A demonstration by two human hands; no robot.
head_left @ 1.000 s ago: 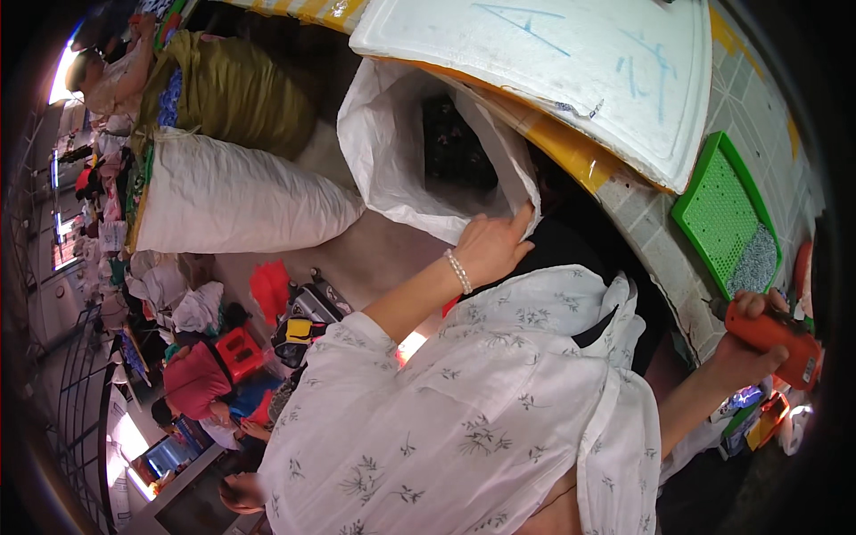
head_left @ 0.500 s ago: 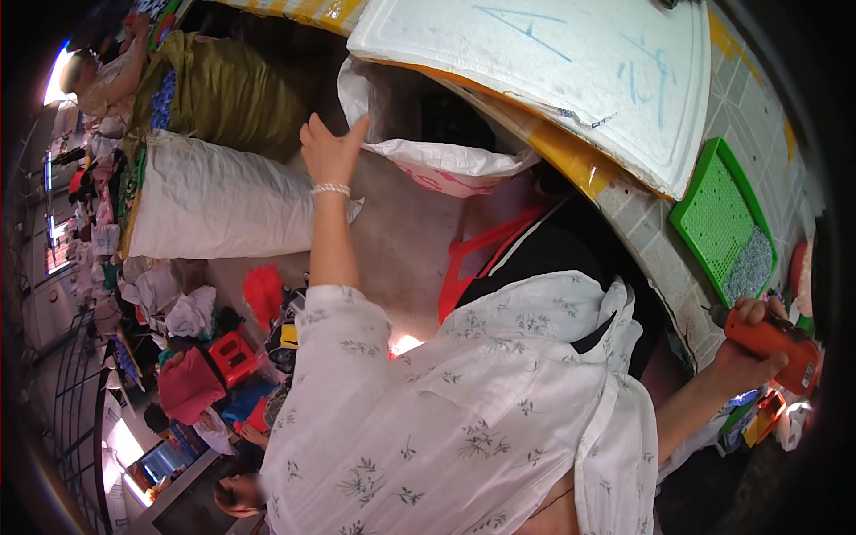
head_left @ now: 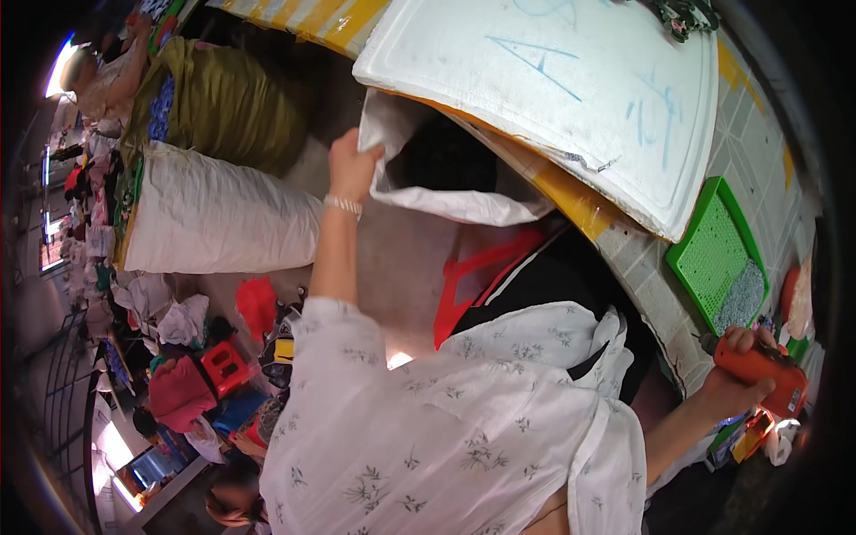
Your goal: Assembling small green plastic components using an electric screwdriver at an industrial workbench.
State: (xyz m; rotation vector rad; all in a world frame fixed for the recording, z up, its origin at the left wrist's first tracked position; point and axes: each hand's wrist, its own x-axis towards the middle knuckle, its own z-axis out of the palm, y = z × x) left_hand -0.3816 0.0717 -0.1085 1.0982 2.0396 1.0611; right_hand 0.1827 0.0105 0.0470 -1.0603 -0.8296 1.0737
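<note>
My left hand (head_left: pixel 354 168), a white beaded bracelet at its wrist, is closed on the left rim of a white woven sack (head_left: pixel 477 207). The sack's mouth gapes beside the table edge, and its inside is dark. At the far right my right hand (head_left: pixel 724 389) is wrapped round an orange-red handheld tool (head_left: pixel 774 378) with a dark tip; its exact kind cannot be made out. That hand is held off the table, near a green perforated tray (head_left: pixel 691 254) with a pile of small grey pieces (head_left: pixel 742 296) in one end.
A white foam board (head_left: pixel 571 98) with blue marks lies on the tiled table (head_left: pixel 753 143), whose edge bears yellow tape. A dark patterned item (head_left: pixel 682 16) rests on the board. Left stand full sacks, one white (head_left: pixel 223 214), one olive (head_left: pixel 236 107). A red stool (head_left: pixel 225 367) and people are beyond.
My left hand has gone from open fingers beside the sack to gripping its rim. The right hand still holds the orange-red tool. The view has shifted slightly.
</note>
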